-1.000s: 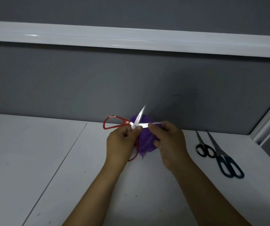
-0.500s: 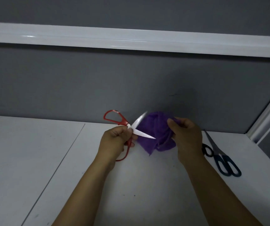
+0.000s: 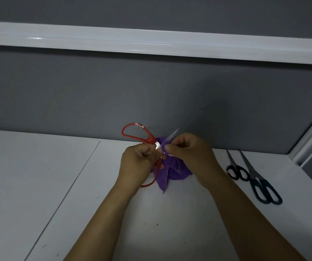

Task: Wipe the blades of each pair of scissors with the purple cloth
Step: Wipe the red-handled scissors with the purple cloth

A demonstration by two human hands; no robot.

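Note:
My left hand (image 3: 139, 163) grips the red-handled scissors (image 3: 136, 135) near the pivot, holding them above the white table with the blades spread. One red loop stands up to the left, the other hangs below my fist. My right hand (image 3: 188, 149) pinches the purple cloth (image 3: 172, 173) around the lower blade right at the pivot. The upper blade tip pokes out behind my right fingers. The cloth's loose end hangs down towards the table.
Two more pairs lie on the white table (image 3: 38, 185) at the right: small black-handled scissors (image 3: 236, 170) and larger dark-blue-handled scissors (image 3: 260, 185). A grey wall with a white rail stands close behind.
My right hand has come back left with the cloth from beyond the blade tip and now pinches it on the blade at the pivot. The scissors stay in my left hand.

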